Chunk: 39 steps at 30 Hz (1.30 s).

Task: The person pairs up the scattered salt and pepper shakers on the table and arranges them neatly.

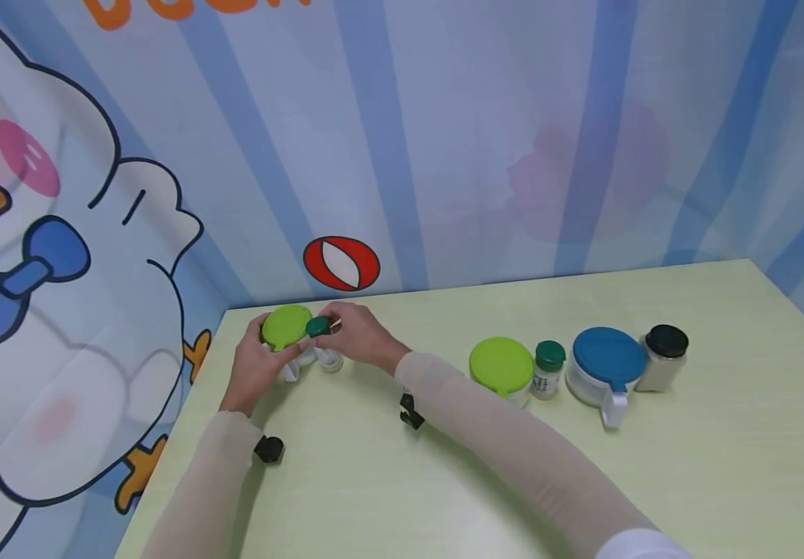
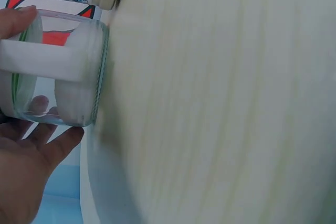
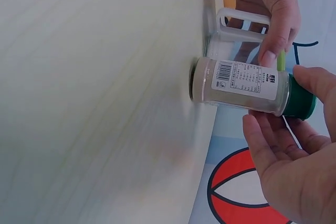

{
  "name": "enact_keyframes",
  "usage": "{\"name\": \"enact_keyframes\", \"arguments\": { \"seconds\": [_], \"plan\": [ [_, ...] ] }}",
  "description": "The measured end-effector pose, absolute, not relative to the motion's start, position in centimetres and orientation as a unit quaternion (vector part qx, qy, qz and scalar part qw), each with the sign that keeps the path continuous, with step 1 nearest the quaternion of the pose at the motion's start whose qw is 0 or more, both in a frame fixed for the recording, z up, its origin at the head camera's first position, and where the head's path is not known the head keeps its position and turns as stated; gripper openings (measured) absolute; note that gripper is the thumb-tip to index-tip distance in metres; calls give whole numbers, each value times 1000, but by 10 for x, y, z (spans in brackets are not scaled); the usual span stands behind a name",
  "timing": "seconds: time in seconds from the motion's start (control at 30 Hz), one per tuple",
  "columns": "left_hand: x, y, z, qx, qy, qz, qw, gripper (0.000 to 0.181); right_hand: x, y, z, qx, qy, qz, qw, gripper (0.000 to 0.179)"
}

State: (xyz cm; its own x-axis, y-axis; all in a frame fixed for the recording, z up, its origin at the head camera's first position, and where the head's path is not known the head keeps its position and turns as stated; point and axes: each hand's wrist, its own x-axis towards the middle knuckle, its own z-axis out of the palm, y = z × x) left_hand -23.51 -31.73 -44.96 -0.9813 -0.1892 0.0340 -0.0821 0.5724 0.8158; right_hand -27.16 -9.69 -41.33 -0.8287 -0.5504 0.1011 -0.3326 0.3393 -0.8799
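At the table's far left corner, my left hand (image 1: 253, 366) holds a clear glass seasoning jar (image 2: 79, 93) with a lime-green lid (image 1: 287, 326) and a white handle. Its thumb and fingers lie on opposite sides of the glass. Right beside the jar stands a small spice shaker (image 3: 244, 80) with a dark green cap, a printed label and pale contents. My right hand (image 1: 363, 335) pinches that cap between thumb and fingers. In the right wrist view the shaker's base is down at the tabletop, and it overlaps the jar behind it.
Farther right on the table (image 1: 744, 466) stand another lime-lidded jar (image 1: 502, 365), a green-capped shaker (image 1: 548, 365), a blue-lidded jar (image 1: 609, 357) with a white handle, and a black-capped bottle (image 1: 663, 357). A printed wall sheet (image 1: 485, 155) rises behind the table's back edge.
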Motion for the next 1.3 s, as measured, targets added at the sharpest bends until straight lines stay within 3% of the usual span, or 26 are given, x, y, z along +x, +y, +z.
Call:
{"name": "enact_keyframes", "arguments": {
  "seconds": [0.43, 1.3],
  "plan": [
    [-229, -314, -437, 66, -891, -442, 73, 99, -266, -89, -396, -270, 837, -463, 108, 29],
    [-203, -291, -418, 41, -902, -425, 62, 100, -232, -29, -355, -293, 828, -454, 147, 26]
  ]
}}
